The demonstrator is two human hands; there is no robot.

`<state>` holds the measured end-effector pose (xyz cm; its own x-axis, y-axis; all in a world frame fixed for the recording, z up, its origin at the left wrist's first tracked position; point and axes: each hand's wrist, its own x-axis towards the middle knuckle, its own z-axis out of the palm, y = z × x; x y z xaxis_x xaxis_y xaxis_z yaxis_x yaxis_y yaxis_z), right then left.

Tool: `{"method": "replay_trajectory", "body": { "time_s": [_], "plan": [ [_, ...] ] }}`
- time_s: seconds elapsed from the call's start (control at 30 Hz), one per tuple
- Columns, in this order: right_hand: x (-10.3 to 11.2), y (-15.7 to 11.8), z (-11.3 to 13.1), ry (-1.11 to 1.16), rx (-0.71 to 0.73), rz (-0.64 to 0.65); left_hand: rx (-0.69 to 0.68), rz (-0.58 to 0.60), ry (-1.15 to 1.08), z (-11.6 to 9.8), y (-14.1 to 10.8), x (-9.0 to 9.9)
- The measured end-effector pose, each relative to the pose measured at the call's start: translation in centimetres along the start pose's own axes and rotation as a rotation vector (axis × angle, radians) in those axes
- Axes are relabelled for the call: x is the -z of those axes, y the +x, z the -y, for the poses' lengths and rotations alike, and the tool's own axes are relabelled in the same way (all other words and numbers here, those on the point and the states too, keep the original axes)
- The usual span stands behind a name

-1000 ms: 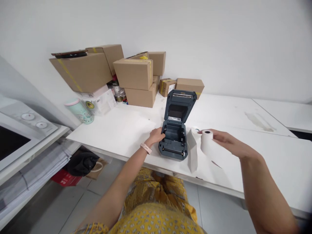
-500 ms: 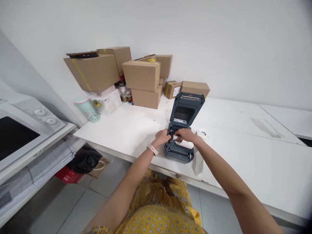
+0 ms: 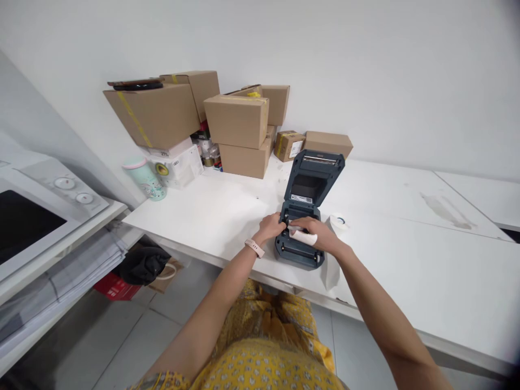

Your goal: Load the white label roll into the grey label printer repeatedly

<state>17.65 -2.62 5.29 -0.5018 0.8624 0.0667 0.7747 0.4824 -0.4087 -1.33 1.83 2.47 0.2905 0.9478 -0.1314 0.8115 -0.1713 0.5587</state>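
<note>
A dark grey label printer (image 3: 300,259) stands on the white table with its lid (image 3: 314,172) raised. My left hand (image 3: 270,226), a pale band on its wrist, grips the printer's left side, its thumb reaching inside by the roll holder. My right hand (image 3: 319,234) is closed over a white paper roll (image 3: 304,237) inside the open printer. Part of the roll is hidden under my fingers, and a flap of its paper hangs toward the front. A loose white strip of paper (image 3: 333,271) lies to the printer's right.
Stacked cardboard boxes (image 3: 238,122) stand along the wall, with a smaller taped box (image 3: 289,146) behind the printer. A mint tumbler (image 3: 145,179) is at the table's left end, near a microwave (image 3: 52,200). The table's front edge (image 3: 227,266) runs just before my body.
My right hand has turned and flattened over the paper roll, which has shifted slightly left and deeper in the printer. My left hand stays on the printer's left side.
</note>
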Motion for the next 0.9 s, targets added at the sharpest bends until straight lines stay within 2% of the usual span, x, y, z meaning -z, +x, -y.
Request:
{"method": "replay_trajectory", "body": {
  "time_s": [0.1, 0.2, 0.37, 0.6, 0.9],
  "plan": [
    [-1.4, -3.2, 2.1, 0.093, 0.029, -0.123, 0.004, -0.005, -0.016, -0.1, -0.2, 0.1],
    [-3.7, -5.7, 3.7, 0.071, 0.018, -0.251, 0.003, -0.015, -0.042, -0.1, -0.4, 0.0],
    [-6.3, -7.0, 4.4, -0.042, 0.027, -0.403, 0.032, -0.068, -0.084, -0.3, -0.6, -0.7],
    [-6.4, -7.1, 4.3, -0.024, 0.077, -0.489, 0.046, -0.129, -0.111, -0.8, -1.1, -1.0],
    [-6.6, -7.8, 3.9, 0.034, 0.079, -0.478, 0.051, -0.125, -0.125, -0.6, -1.0, -1.1]
  ]
}}
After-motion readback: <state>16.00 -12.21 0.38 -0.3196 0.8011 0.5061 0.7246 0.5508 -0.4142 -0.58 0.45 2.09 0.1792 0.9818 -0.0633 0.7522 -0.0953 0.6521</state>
